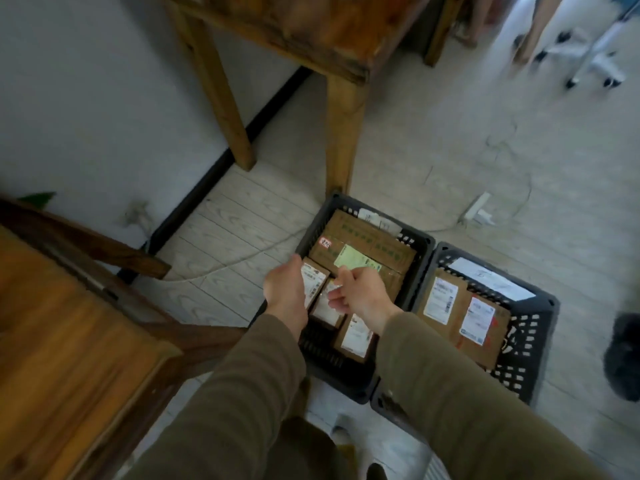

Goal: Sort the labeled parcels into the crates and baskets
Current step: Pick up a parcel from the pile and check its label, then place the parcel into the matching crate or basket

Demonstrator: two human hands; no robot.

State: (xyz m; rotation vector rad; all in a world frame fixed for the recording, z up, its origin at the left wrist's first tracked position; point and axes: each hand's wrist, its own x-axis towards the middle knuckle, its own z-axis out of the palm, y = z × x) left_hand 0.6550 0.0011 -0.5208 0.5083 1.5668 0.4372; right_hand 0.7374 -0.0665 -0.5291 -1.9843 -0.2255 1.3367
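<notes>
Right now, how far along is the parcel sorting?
Done: the left crate holds several labeled boxes, the right crate at least two. In hand: the left hand grips a small parcel at the left crate's edge, and the right hand seems to pinch a second small parcel beside it. Left: setting both down; any unsorted pile is out of view.

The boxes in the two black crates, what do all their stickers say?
No text reads clearly.
Red-and-white sticker on the big box, left crate: blurred marks.
Green label on that box: blurred.
White label on the small parcel in the left hand: blurred.
White labels on the parcels in the right crate: too small and blurred.
</notes>
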